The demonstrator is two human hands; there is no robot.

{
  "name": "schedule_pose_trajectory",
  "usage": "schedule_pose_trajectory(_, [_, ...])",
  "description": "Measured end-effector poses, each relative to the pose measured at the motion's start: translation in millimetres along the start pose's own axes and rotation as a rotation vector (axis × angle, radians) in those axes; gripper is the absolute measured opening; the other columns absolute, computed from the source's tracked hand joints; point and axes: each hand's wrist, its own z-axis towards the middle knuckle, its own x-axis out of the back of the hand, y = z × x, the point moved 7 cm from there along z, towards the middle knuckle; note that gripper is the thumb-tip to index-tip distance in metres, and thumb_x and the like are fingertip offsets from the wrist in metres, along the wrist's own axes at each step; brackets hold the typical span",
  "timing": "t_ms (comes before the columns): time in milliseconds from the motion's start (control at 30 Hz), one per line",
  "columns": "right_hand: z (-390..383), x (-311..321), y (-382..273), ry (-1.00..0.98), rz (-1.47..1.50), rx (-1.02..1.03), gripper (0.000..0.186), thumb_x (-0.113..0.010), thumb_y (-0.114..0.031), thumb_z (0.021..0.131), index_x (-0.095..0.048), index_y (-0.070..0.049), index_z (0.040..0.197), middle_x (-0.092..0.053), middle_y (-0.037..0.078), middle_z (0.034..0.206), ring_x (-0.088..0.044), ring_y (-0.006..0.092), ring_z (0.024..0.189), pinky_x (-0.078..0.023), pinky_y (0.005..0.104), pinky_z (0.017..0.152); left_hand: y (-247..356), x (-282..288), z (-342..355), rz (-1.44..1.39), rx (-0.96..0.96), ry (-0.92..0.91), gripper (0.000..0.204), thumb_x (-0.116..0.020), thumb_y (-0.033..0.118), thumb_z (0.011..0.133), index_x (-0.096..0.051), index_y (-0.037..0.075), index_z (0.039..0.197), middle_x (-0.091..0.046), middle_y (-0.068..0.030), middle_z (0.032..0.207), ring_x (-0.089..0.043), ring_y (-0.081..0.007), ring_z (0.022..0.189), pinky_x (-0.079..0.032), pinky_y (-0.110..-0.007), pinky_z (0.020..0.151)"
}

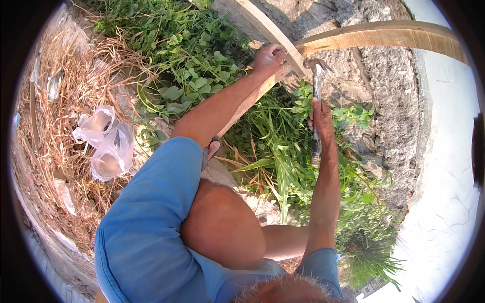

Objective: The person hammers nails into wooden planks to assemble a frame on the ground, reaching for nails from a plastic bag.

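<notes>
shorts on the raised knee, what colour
Light blue shorts, plain with no pattern, shown in the head view.

The hammer (316,96) has a dull grey metal head with a worn, matt look, and its shaft shows a glossy, smooth sheen. Both wooden planks (384,35) are pale, raw timber, sawn and unpainted, with a dry matt grain. The wall (384,96) behind them is rough, pitted grey mortar or stone. The plastic bags (108,144) are thin, clear, crinkled film with shiny highlights. The shorts (151,217) are soft, matt blue cloth. Dry straw lies brittle and dull.
</notes>
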Motion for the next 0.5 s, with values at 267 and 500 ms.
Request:
schedule_pose_trajectory(267, [-5.9, 3.1, -6.7, -0.007, -0.005, -0.012, 0.046, -0.054, -0.052, 0.103, -0.059, -0.009, 0.116, -0.048, -0.002, 0.062, -0.048, 0.0092, 0.047, -0.038, 0.0267, 0.042, 7.2, 3.8, -13.7, -0.24, -0.169, 0.081, 0.024, -0.068, 0.012, 0.096, -0.068, -0.005, 0.113, -0.074, -0.012, 0.099, -0.072, -0.0167, 0.089, -0.059, -0.03, 0.08])
schedule_pose_trajectory(500, [3.5, 11.1, -1.4, -0.015, 0.017, 0.019, 0.043, -0.053, -0.052, 0.103, -0.056, -0.01, 0.102, -0.049, -0.002, 0.063, -0.049, 0.0087, 0.047, -0.039, 0.0267, 0.041, 46.5, -4.6, -8.2, 0.2, -0.313, 0.023, 0.02, -0.066, 0.013, 0.096, -0.071, 0.0, 0.111, -0.076, -0.0134, 0.099, -0.073, -0.0175, 0.089, -0.058, -0.032, 0.079])
